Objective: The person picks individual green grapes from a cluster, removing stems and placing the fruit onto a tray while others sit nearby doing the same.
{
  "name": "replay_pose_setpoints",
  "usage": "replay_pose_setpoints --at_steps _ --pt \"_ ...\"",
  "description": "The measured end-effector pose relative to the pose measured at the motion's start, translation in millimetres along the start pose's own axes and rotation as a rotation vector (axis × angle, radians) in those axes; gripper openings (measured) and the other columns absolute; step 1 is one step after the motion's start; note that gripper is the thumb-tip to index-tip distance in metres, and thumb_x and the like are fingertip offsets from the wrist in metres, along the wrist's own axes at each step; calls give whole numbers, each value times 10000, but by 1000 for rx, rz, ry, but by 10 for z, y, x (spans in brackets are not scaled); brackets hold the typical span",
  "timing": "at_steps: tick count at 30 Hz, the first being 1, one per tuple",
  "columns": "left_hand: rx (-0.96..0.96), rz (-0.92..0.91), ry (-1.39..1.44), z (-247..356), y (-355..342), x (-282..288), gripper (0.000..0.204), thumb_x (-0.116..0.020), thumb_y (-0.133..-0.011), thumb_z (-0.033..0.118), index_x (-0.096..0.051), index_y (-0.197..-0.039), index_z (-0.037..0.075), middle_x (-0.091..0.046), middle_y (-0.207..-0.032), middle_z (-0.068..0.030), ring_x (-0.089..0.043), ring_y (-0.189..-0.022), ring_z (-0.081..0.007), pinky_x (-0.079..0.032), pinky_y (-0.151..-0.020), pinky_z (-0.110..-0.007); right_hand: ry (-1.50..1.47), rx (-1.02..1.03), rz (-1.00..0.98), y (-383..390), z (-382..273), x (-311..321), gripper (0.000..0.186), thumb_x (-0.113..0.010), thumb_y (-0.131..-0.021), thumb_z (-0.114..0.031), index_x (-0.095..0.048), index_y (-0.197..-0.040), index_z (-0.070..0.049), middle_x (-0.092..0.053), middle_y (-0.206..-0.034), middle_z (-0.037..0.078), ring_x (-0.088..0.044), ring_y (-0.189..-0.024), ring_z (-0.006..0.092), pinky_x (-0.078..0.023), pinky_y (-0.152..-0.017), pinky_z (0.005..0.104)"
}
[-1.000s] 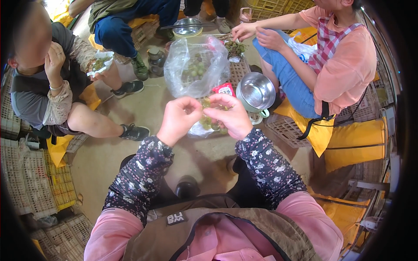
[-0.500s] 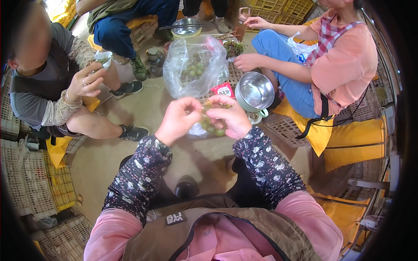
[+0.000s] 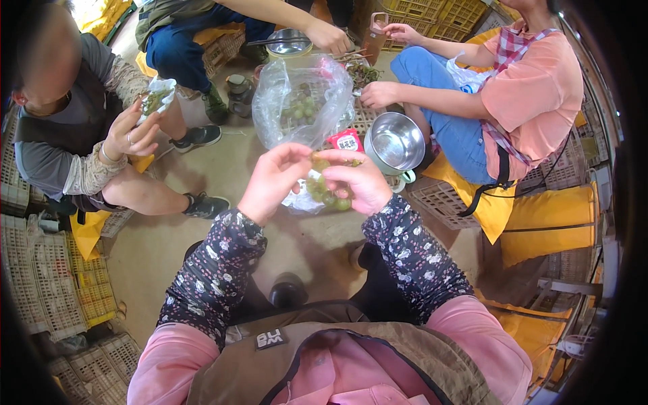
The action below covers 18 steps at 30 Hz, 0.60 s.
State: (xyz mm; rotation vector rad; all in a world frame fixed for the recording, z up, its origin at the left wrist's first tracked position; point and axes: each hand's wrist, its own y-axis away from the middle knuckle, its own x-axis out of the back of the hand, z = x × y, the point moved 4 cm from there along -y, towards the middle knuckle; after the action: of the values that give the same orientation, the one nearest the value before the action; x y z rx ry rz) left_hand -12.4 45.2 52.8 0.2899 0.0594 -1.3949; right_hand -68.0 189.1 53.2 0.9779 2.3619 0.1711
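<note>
In front of me, my right hand [image 3: 362, 185] is closed around a small bunch of green grapes [image 3: 329, 196], which hangs below its fingers. My left hand [image 3: 275, 181] pinches a yellowish-green grape [image 3: 318, 163] at the side of that bunch; its fingertips partly hide the grape. White crumpled paper or plastic [image 3: 302, 198] shows just below and behind my hands. Beyond them, a clear plastic bag [image 3: 277, 101] with more green grapes [image 3: 302, 106] inside stands on a crate. A red packet [image 3: 346, 140] lies right behind my right hand.
A steel pot [image 3: 395, 142] with a pale green outside stands to the right. Behind the bag are another metal bowl [image 3: 289, 44] and a heap of stems [image 3: 361, 75]. People sit left, right and opposite; one reaches a hand [image 3: 329, 36] in. Plastic crates [image 3: 50, 283] line the sides.
My left fingers have come up against the grape, and the bunch has turned slightly. Opposite, a person's arm has reached in over the stems. The person at left has tilted a white-wrapped bundle.
</note>
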Motion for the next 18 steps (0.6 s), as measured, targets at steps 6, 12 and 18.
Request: replay_pose_setpoints --at_steps 6,12,18 --pt "-209 -52 -156 20 -25 -28 276 -635 -791 9 -588 -1062 -12 -582 -829 -29 -524 -693 -57 -420 -534 -176 167 168 87 -13 -18 14 258 -629 -746 -27 -537 -986 -49 -601 -865 26 -539 -641 54 -378 -485 173" --pt "-243 -26 -197 47 -17 -48 124 -622 -812 17 -642 -929 -20 -600 -855 -48 -533 -685 -73 -433 -551 -189 197 284 97 -37 -9 33 255 -651 -730 16 -505 -916 -79 -598 -855 12 -515 -562 28 -338 -442 145" --pt "-84 23 -122 -66 -51 -22 97 -569 -864 65 -586 -900 -23 -592 -825 -53 -536 -678 -83 -442 -581 -200 312 382 45 -55 3 41 209 -647 -731 20 -536 -894 -49 -588 -856 1 -517 -584 20 -360 -463 142"
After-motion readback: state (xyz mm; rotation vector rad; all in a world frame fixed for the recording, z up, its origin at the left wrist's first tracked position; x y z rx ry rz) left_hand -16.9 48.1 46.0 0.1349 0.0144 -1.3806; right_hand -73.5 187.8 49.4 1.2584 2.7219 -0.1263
